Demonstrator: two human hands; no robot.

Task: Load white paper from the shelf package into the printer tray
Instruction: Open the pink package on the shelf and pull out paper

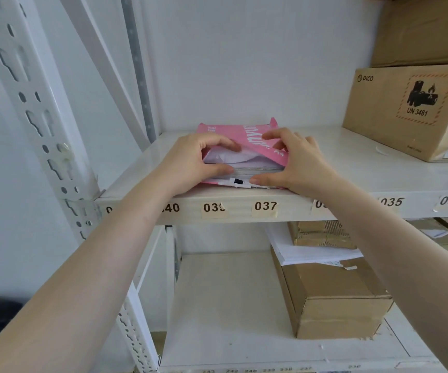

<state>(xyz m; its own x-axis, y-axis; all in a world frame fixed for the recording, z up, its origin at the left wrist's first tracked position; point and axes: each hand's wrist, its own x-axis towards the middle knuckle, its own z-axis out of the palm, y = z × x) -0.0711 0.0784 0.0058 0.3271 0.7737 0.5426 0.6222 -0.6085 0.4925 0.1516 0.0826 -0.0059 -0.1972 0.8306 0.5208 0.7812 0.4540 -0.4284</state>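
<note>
A pink paper package lies flat on the white shelf, its near end torn open. A stack of white paper shows through the opening. My left hand pinches the left corner of the stack, fingers on top under the wrapper flap and thumb against the sheet edges. My right hand holds the right side, fingers lifting the pink flap and thumb pressed at the bottom edge of the stack. The printer tray is not in view.
A brown PICO cardboard box sits on the same shelf at the right, another box above it. On the lower shelf stand a brown box and loose white sheets. A slotted white upright frames the left.
</note>
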